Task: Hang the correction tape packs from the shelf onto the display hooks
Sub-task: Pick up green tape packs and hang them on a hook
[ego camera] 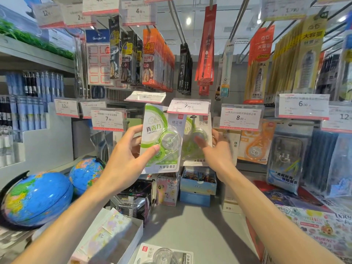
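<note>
My left hand (129,149) grips a green-and-white correction tape pack (162,130) by its left edge, thumb on the front, holding it upright in front of the display. Its top sits just under the 7.90 price tag (189,107). A second green pack (198,141) hangs on the hook behind that tag. My right hand (219,149) is at this hanging pack, fingers spread around its lower right part; motion blur hides whether they grip it. Another pack (163,254) lies flat on the shelf at the bottom edge of the view.
Orange correction tape packs (255,147) hang to the right under an 8.00 tag (240,118). Two globes (38,199) stand at the left. Small boxes (198,185) stand under the hooks. Pen packs hang in rows overhead.
</note>
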The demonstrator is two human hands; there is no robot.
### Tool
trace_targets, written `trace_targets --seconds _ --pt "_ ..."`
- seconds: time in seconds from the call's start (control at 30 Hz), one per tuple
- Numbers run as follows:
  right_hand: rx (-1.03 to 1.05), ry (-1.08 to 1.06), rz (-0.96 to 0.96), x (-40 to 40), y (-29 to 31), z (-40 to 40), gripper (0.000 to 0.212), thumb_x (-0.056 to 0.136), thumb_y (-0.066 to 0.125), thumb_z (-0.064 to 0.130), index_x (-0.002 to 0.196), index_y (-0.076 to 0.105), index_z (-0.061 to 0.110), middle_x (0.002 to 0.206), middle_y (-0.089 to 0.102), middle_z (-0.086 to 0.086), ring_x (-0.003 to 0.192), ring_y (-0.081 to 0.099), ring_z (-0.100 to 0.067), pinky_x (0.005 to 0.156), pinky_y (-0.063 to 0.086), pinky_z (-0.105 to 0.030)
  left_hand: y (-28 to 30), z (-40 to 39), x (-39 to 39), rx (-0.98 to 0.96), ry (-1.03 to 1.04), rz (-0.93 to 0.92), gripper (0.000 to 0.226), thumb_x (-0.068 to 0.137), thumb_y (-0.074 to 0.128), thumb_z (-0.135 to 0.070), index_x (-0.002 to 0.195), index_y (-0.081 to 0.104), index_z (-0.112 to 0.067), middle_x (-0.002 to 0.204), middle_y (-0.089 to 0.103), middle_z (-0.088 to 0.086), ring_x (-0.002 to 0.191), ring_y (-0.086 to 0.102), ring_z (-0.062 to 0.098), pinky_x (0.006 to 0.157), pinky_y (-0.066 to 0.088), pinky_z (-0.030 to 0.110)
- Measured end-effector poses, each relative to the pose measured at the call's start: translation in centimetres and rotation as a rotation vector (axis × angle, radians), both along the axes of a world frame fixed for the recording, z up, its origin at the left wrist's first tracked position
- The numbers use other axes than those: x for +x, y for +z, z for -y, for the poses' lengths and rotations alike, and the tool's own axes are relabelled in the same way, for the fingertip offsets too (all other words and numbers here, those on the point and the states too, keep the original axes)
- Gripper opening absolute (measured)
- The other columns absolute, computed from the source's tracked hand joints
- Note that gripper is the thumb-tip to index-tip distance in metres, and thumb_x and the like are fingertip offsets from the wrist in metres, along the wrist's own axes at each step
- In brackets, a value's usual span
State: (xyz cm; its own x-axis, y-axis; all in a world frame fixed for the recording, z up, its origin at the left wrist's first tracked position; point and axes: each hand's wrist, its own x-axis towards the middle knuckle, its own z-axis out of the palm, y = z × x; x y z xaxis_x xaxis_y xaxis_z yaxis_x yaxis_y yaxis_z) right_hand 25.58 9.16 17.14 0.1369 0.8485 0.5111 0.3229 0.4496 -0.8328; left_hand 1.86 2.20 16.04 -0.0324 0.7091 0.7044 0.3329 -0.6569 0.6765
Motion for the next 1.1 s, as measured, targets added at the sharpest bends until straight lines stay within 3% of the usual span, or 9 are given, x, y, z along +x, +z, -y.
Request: trace_targets --seconds 0.07,0.1,0.3,0.4,0.57,0.7,0.83,1.0,1.1 --pt "0.004 0.014 -0.018 0.2 -0.1 -0.1 0.073 0.093 0.067 0.053 0.155 0.041 0.023 0.141 0.063 0.002 0.110 0.066 -0.011 0.086 0.049 -0.019 -0.2 -0.1 0.0 -0.011 -0.006 0.009 0.049 0.087 0.076 -0.033 0.130 0.053 -0.036 0.121 0.075 -0.013 0.114 0.071 0.012 0.099 0.056 0.048" --pt "-0.003 0.025 -0.025 0.3 -0.1 -0.1 0.067 0.095 0.066 0.051 0.152 0.045 0.023 0.132 0.066 0.006 0.106 0.064 -0.006 0.088 0.047 -0.020 -0.2 -0.2 0.0 -0.019 -0.011 0.017 0.048 0.088 0.077 -0.031 0.130 0.053 -0.036 0.121 0.075 -0.013 0.114 0.071 0.012 0.098 0.057 0.048" --pt "-0.056 -0.012 0.020 2.1 -0.6 0.3 0.039 0.102 0.058 0.043 0.135 0.056 0.022 0.096 0.062 0.018 0.088 0.060 0.004 0.075 0.047 -0.019 -0.5 -0.7 0.2 -0.065 -0.049 0.092 0.046 0.091 0.073 -0.011 0.130 0.055 -0.026 0.113 0.078 -0.008 0.103 0.075 0.012 0.095 0.059 0.041" --pt "-0.070 -0.053 0.066 3.2 -1.3 1.0 0.034 0.101 0.062 0.038 0.130 0.060 0.019 0.105 0.066 0.011 0.106 0.065 -0.012 0.091 0.045 -0.024 -0.8 -0.8 0.4 -0.077 -0.071 0.108 0.044 0.091 0.072 -0.009 0.130 0.056 -0.023 0.112 0.079 -0.007 0.101 0.076 0.013 0.091 0.060 0.036" --pt "-0.018 -0.007 0.157 2.9 -2.7 3.4 0.022 0.099 0.066 0.028 0.119 0.069 0.019 0.110 0.073 0.007 0.102 0.068 -0.007 0.082 0.049 -0.014 -1.8 -0.8 1.1 -0.121 -0.132 0.120 0.044 0.092 0.071 -0.008 0.130 0.054 -0.022 0.114 0.079 -0.006 0.102 0.076 0.015 0.089 0.061 0.034" --pt "-0.083 0.226 0.141 0.9 -2.8 4.9 0.023 0.098 0.066 0.035 0.119 0.071 0.025 0.106 0.078 0.004 0.102 0.074 -0.011 0.094 0.060 -0.029 -2.3 -0.6 2.0 -0.135 -0.178 0.140 0.042 0.090 0.072 -0.011 0.121 0.055 -0.033 0.111 0.079 -0.010 0.098 0.077 0.012 0.080 0.060 0.024" --pt "-0.129 0.330 0.032 -0.4 -2.3 5.3 0.029 0.094 0.073 0.035 0.120 0.066 0.023 0.109 0.078 -0.010 0.102 0.076 -0.023 0.099 0.059 -0.042 -2.6 -0.7 2.2 -0.115 -0.210 0.178 0.051 0.079 0.074 -0.027 0.128 0.056 -0.025 0.113 0.079 -0.004 0.100 0.077 0.015 0.081 0.059 0.024" --pt "-0.178 0.432 -0.085 0.0 -2.3 5.7 0.031 0.093 0.075 0.012 0.121 0.062 0.014 0.108 0.082 -0.002 0.098 0.079 -0.020 0.082 0.062 -0.025 -2.9 -0.3 2.7 -0.155 -0.272 0.155 0.059 0.082 0.075 -0.026 0.137 0.052 -0.020 0.117 0.078 -0.004 0.105 0.075 0.017 0.085 0.059 0.027" --pt "-0.161 0.417 -0.089 1.4 -2.4 5.9 0.031 0.091 0.075 0.008 0.119 0.062 0.013 0.107 0.082 -0.004 0.096 0.080 -0.020 0.073 0.060 -0.020 -2.5 -0.1 2.7 -0.101 -0.174 -0.030 0.048 0.090 0.076 -0.026 0.134 0.056 -0.032 0.116 0.075 -0.017 0.100 0.073 0.011 0.087 0.059 0.029"
